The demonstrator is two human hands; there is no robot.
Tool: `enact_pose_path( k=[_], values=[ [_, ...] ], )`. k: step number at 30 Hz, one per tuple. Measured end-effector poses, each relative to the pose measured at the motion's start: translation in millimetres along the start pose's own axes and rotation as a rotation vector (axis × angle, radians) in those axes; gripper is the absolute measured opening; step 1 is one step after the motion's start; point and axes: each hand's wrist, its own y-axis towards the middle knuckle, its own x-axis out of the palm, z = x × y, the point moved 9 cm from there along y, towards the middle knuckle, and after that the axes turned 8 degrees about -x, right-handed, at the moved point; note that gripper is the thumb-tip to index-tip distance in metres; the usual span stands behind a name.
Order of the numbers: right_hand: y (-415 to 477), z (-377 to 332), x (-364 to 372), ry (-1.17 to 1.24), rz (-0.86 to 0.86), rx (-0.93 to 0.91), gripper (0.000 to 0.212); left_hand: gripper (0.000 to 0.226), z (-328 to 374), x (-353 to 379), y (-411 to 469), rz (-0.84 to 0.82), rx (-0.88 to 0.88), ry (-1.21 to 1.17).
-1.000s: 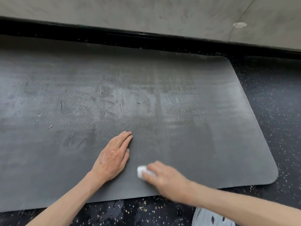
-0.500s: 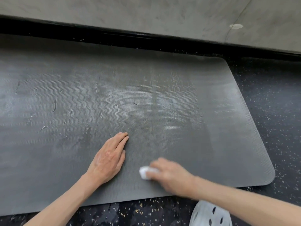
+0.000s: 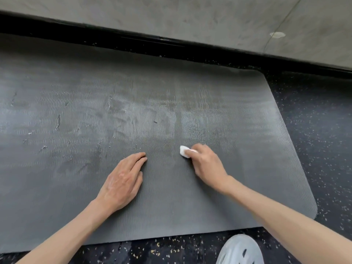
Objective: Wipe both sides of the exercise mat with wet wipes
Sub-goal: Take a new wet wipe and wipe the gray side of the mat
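Note:
A dark grey ribbed exercise mat [image 3: 219, 103] lies flat on the floor, its rounded right end in view and damp streaks across its middle. My left hand [image 3: 122, 182] rests flat on the mat with fingers straight and together. To its right, my right hand [image 3: 207, 164] grips a small folded white wet wipe [image 3: 183, 151] and presses it onto the mat; only the wipe's front corner shows past my fingers.
Black speckled rubber floor [image 3: 314, 130] surrounds the mat on the right and near side. A black skirting strip [image 3: 171, 45] and a grey concrete wall [image 3: 190, 14] run along the far side. A pale perforated shoe [image 3: 240, 250] shows at the bottom right.
My right hand has slid the wipe away from me and to the right, from near the mat's front edge toward its middle. My left hand has stayed flat in place.

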Motion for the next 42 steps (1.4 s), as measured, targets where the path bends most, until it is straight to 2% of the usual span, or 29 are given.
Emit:
enact_pose_path(
  k=[1, 4, 5, 6, 10, 12, 15, 16, 20, 22, 27, 28, 30, 33, 35, 37, 39, 42],
  values=[
    [-2.3, -6.1, 3.0, -0.006, -0.003, -0.007, 0.035, 0.046, -0.8, -0.5, 3.2, -0.001, -0.008, 0.002],
    [-29.9, -58.7, 21.3, 0.057, -0.194, -0.321, 0.040, 0.046, -2.5, -3.0, 16.7, 0.002, -0.029, -0.001],
    [-31.6, -60.0, 23.0, 0.068, -0.238, -0.375, 0.039, 0.046, -2.0, -3.3, 22.1, 0.006, -0.026, -0.004],
    [-22.8, -50.0, 20.7, 0.068, -0.232, -0.353, 0.037, 0.046, -1.3, -2.9, 27.6, 0.010, -0.021, -0.007],
    [31.8, 14.7, -2.1, 0.006, 0.034, 0.011, 0.030, 0.047, -3.4, -2.5, 54.1, 0.032, -0.014, 0.003],
    [27.8, -4.3, 5.4, -0.003, 0.002, -0.048, 0.035, 0.047, -3.6, -3.0, 70.5, 0.033, -0.011, 0.003],
    [3.1, -44.6, 24.0, 0.054, -0.197, -0.318, 0.044, 0.048, -7.1, -7.0, 98.9, 0.055, -0.022, 0.022],
    [6.3, -39.8, 24.0, 0.057, -0.206, -0.325, 0.041, 0.049, -9.4, -7.9, 109.6, 0.061, -0.030, 0.034],
    [38.7, -6.0, 18.3, 0.093, -0.065, -0.113, 0.036, 0.051, -18.0, -5.6, 150.4, 0.052, -0.065, 0.047],
    [36.6, -8.8, 23.2, 0.066, -0.065, -0.106, 0.039, 0.051, -15.3, -4.5, 167.1, 0.045, -0.049, 0.052],
    [24.4, -32.8, 27.5, 0.041, -0.274, -0.435, 0.044, 0.046, -13.5, 0.6, 204.2, 0.058, -0.027, 0.052],
    [30.7, -28.5, 27.7, 0.017, -0.293, -0.453, 0.043, 0.048, -13.6, 1.7, 212.2, 0.066, -0.039, 0.040],
    [57.2, -3.3, 23.3, 0.029, -0.229, -0.340, 0.037, 0.046, -16.3, 6.3, 224.4, 0.087, -0.085, 0.011],
    [105.0, 45.3, 6.4, 0.019, 0.009, -0.074, 0.032, 0.045, -22.5, 16.1, 229.6, 0.099, -0.152, -0.013],
    [114.4, 50.5, 0.9, 0.000, 0.110, 0.017, 0.030, 0.045, -24.3, 18.3, 230.1, 0.107, -0.171, -0.013],
    [97.0, 31.3, 7.8, 0.022, 0.090, -0.023, 0.033, 0.046, -28.6, 18.5, 230.5, 0.110, -0.206, -0.032],
    [68.9, 4.5, 12.8, 0.073, -0.014, -0.163, 0.039, 0.047, -29.9, 20.0, 230.9, 0.107, -0.225, -0.039],
    [80.1, 17.5, 11.3, 0.058, -0.119, -0.309, 0.043, 0.054, -30.0, 23.2, 232.1, 0.108, -0.240, -0.042]
  ],
)
